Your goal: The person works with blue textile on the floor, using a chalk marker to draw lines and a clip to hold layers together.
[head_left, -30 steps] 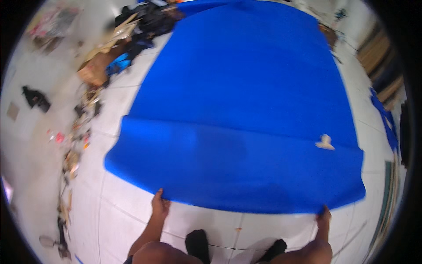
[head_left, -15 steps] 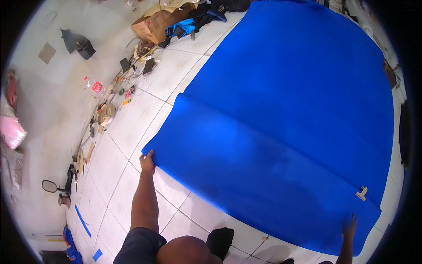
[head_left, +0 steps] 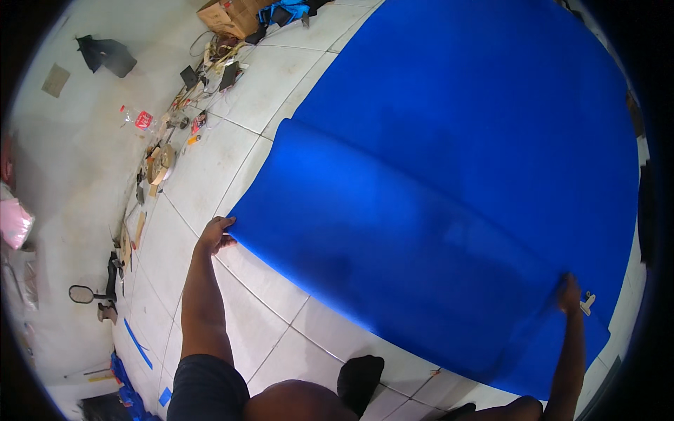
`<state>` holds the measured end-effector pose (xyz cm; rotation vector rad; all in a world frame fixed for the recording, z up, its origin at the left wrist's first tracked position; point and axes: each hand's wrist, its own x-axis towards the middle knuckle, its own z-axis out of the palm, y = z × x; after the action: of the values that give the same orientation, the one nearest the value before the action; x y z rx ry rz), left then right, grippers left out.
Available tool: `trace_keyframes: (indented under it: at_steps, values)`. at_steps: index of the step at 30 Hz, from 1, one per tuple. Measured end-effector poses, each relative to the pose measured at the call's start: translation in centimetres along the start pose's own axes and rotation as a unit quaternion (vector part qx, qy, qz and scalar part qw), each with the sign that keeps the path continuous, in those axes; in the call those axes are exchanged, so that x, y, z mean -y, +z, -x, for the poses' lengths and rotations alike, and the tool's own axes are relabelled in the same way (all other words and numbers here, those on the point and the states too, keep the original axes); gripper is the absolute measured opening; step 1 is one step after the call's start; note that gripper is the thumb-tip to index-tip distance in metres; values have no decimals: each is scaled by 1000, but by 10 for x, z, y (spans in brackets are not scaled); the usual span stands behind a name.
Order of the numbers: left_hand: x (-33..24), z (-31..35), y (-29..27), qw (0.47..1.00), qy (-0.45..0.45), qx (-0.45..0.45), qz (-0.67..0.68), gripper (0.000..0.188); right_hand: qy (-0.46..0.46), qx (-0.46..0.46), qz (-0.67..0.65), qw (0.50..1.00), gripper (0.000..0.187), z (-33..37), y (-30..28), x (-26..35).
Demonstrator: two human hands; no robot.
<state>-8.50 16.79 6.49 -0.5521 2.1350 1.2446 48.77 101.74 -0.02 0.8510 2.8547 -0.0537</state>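
Large bright-blue felt-like fabric sheet (head_left: pixel 449 182), spread across the white tiled floor (head_left: pixel 239 105) with its near edge folded over, was gripped at that fold's left corner by the left hand (head_left: pixel 216 234) and at its right end by the right hand (head_left: pixel 569 293), beside a small pale clip (head_left: pixel 587 304).

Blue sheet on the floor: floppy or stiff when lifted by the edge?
Probably floppy: the blue sheet is folded over itself in a soft rounded fold, not a crease. Likely awkward for its size: the left hand and right hand hold its edge far apart. It may sag between them.
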Motion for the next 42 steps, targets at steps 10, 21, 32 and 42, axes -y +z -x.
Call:
trace_keyframes:
  at_steps: [10,21,32,42]
  values:
    - [50,-11,-22,998,8,-53,18,32,-9,75,-117,990,30,8,-31,0]
    - [88,34,99,952,66,-255,159,70,371,46,-73,924,61,289,-4,26]
    - [183,197,260,932,16,193,306,37,592,-112,-679,418,68,398,21,91]
    - [26,163,272,758,393,-112,-508,46,667,-337,-536,394,48,450,53,-66]
